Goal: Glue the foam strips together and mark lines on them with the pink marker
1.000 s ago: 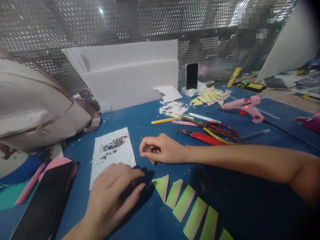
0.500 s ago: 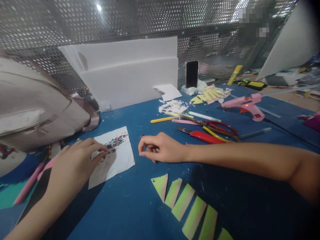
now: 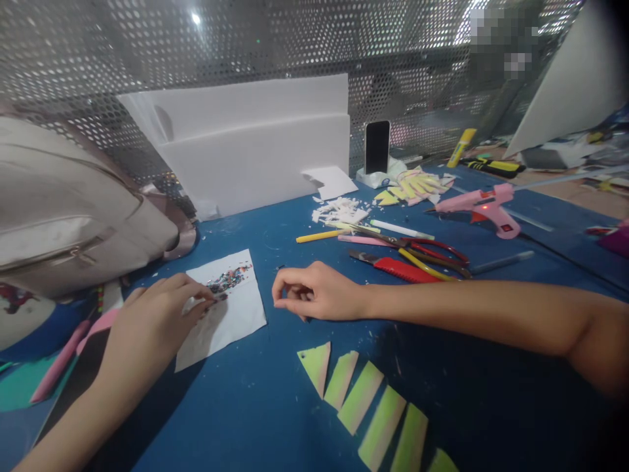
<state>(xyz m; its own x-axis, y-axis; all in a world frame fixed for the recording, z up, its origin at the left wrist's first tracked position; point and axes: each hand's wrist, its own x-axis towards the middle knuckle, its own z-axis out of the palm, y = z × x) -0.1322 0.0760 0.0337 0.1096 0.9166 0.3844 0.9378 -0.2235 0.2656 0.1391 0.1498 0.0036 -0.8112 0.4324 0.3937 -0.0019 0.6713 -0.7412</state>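
Observation:
On the left, a white paper sheet (image 3: 246, 314) carries a heap of tiny multicoloured beads (image 3: 230, 280). My left hand (image 3: 160, 314) reaches over the sheet, thumb and forefinger pinched together at the near side of the heap. Whatever lies between those fingertips is too small to make out. My right hand (image 3: 319, 290) rests on the blue table to the right of the sheet, its fingers curled in and the thumb closed towards them. Anything inside its grip is hidden. Below it lie several green-and-pink striped pieces (image 3: 361, 398), laid in a row; the pointed one has a small dark hole.
Right of my right hand lie a red utility knife (image 3: 407, 269), scissors (image 3: 437, 252) and pens (image 3: 403, 229). A pink glue gun (image 3: 491, 206) stands behind them, its light lit. White scraps (image 3: 341, 210), a phone (image 3: 377, 147) and foam boards (image 3: 260, 154) are at the back; a bag (image 3: 83, 203) is left.
My left thumb and forefinger have shifted very slightly at the beads. My right hand and the striped pieces stay where they were.

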